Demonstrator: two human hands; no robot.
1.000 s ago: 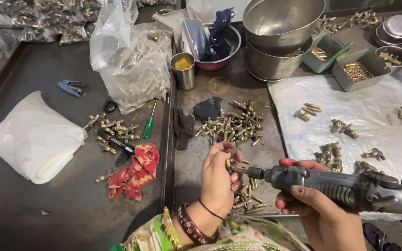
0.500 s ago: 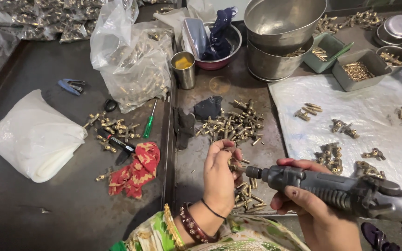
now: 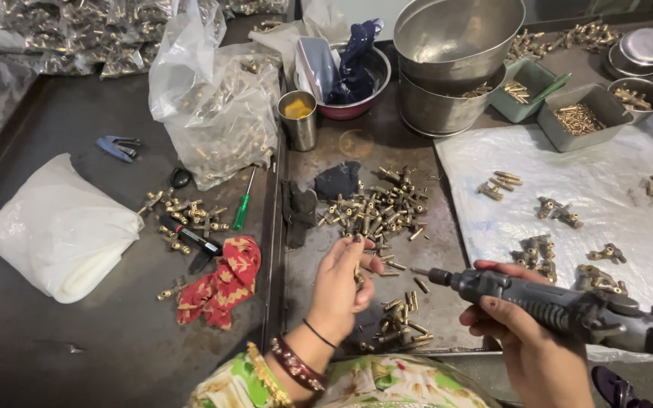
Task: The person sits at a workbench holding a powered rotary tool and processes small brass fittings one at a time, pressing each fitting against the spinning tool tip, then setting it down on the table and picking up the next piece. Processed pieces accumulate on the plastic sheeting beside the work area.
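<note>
**A:** Where is the little brass piece?

**B:** It sits in the left hand [image 3: 339,289], pinched between curled fingers. You can hardly see the brass piece [image 3: 357,276]. The right hand [image 3: 527,340] is wrapped tight around a grey rotary tool [image 3: 561,308], its tip pointing at the piece, just beside it.

**A:** What is around them?

**B:** A pile of brass parts [image 3: 376,208] lies on the dark tray [image 3: 319,151] past the fingers. More parts lie under the hand. A red cloth [image 3: 224,279] and a green screwdriver [image 3: 243,200] lie to the left. Steel bowls [image 3: 451,64] stand far back.
</note>
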